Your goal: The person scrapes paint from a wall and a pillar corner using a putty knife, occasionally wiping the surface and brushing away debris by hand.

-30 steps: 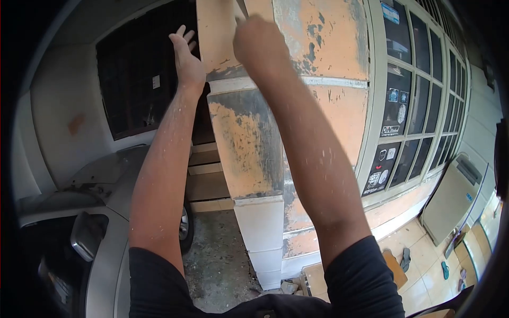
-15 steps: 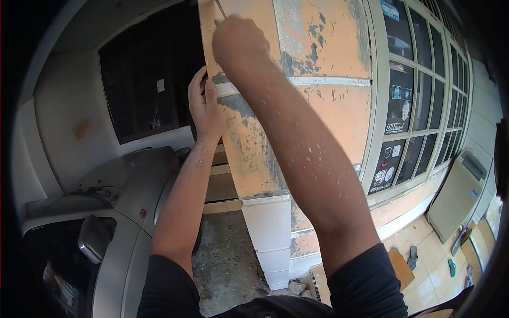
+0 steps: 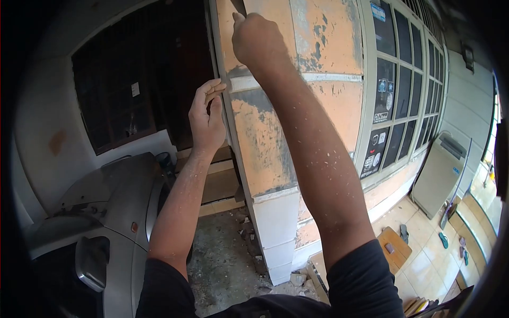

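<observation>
In the head view, my right hand (image 3: 260, 43) is closed in a fist high up against the peach-painted pillar (image 3: 260, 143). A dark, thin blade, which looks like a scraper (image 3: 239, 6), sticks up from the fist; its handle is hidden in my fingers. My left hand (image 3: 208, 114) is open, its fingers bent and its fingertips right at the pillar's left edge, below my right hand. Grey patches show on the pillar where paint has come off, and a white band (image 3: 252, 82) crosses it. Pale flakes dot both forearms.
A grey vehicle (image 3: 122, 196) with a side mirror (image 3: 93, 262) stands at lower left. Rubble (image 3: 299, 280) lies by the pillar's foot. To the right are a gridded window (image 3: 395, 95), a beige appliance (image 3: 440, 172), sandals (image 3: 443, 240) and a wooden board (image 3: 392, 249) on tiles.
The view has shifted a little, with the pillar now further right. My left fingers, partly behind the pillar's edge before, now show at it. My right fist stays high on the pillar.
</observation>
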{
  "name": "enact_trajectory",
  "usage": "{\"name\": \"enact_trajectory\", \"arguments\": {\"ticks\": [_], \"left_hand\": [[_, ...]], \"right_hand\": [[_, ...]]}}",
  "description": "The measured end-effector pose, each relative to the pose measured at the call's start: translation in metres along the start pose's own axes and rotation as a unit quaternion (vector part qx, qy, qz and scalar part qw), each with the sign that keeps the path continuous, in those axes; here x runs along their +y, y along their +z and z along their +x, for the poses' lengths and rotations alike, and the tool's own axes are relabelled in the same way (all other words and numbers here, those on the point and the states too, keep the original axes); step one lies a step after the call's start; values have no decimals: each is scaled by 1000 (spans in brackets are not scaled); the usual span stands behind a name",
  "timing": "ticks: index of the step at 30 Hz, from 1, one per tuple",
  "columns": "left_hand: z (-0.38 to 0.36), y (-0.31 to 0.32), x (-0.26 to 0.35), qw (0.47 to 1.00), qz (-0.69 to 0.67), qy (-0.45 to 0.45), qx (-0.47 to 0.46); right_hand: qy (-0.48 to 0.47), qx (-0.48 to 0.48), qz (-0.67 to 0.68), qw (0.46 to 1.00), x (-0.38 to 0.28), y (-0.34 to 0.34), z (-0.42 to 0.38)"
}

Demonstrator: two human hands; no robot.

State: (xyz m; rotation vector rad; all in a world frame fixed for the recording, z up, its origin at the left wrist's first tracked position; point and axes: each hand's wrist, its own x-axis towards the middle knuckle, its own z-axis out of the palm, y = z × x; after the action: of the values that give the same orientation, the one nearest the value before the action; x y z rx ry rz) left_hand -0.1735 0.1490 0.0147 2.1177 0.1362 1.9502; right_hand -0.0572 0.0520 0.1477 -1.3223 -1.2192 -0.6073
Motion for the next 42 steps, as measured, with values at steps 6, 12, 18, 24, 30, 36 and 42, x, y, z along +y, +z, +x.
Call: {"name": "enact_trajectory", "arguments": {"ticks": [6, 12, 18, 24, 30, 36, 42], "left_hand": [[-27, -46, 25, 996, 39, 74, -26], [1, -32, 11, 989, 102, 38, -99], [-8, -10, -9, 989, 79, 98, -82], [-6, -19, -2, 987, 78, 99, -95], [-3, -19, 4, 977, 140, 145, -75], [-2, -21, 13, 983, 118, 97, -100], [-7, -6, 0, 970, 196, 145, -14]], "right_hand": [[121, -70, 0, 990, 37, 16, -145], [55, 13, 14, 998, -3, 12, -57], [55, -12, -16, 998, -14, 9, -85], [104, 12, -3, 995, 3, 19, -127], [47, 2, 9, 999, -25, -13, -33], [52, -31, -35, 998, 25, 0, -139], [21, 30, 21, 999, 1, 8, -93]]}}
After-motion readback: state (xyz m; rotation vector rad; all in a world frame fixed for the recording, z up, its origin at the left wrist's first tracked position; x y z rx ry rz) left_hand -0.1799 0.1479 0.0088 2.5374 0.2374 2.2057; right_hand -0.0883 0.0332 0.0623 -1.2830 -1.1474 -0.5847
